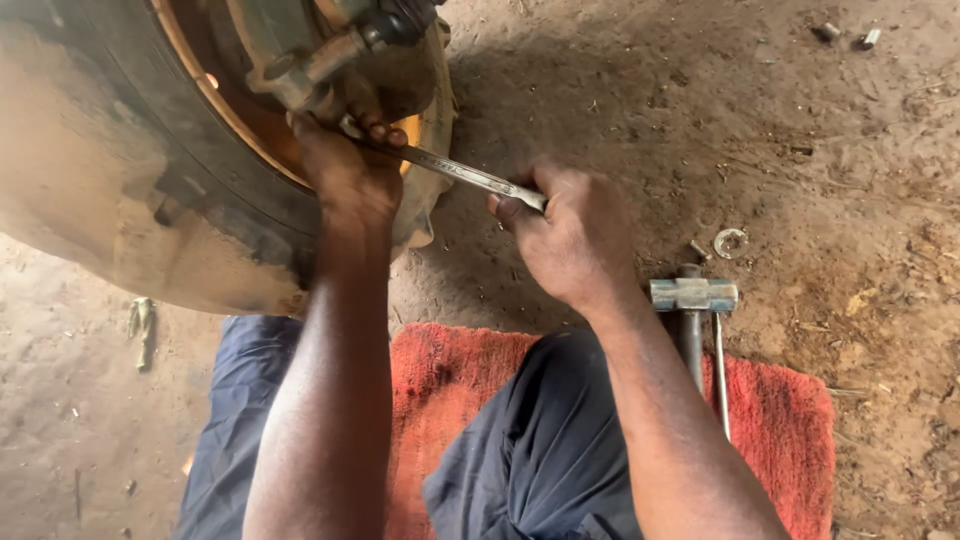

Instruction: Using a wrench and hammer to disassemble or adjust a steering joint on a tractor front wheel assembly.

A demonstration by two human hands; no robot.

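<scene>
A metal wrench (468, 176) runs from a dusty wheel hub assembly (330, 60) toward me. My left hand (345, 165) grips the wrench's far end against the hub, where a bolt and metal bracket (300, 70) stick out. My right hand (570, 235) is closed around the wrench's near handle end. The large dirty tyre (120, 170) fills the upper left. The wrench head itself is hidden under my left fingers.
A hammer with a grey metal head (693, 294) lies on a red mat (780, 420) at the right, beside a thin rod (720, 375). A small metal ring (730, 241) and loose bits (846, 35) lie on the dirt ground. My dark trouser legs (540, 450) rest on the mat.
</scene>
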